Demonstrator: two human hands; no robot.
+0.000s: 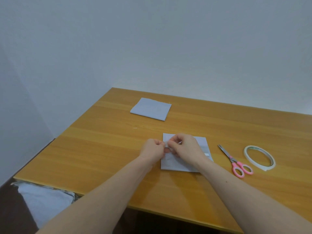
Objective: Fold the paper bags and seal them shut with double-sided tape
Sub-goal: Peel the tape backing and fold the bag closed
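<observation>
A white paper bag (175, 163) lies flat on the wooden table (101, 149) in front of me. My left hand (154, 148) and my right hand (184, 145) meet over its left edge, fingertips pinched together on a small pale strip of tape at the bag's left side. A short white piece of tape (207, 154) shows near the bag's right edge. Much of the bag's middle is hidden by my hands. A second folded white paper bag (151, 108) lies farther back on the table.
Pink-handled scissors (236, 162) lie shut to the right of the bag. A roll of double-sided tape (260, 157) lies flat beyond them. Crumpled white paper or plastic (43, 198) sits below the table's near-left edge. A white wall stands behind the table.
</observation>
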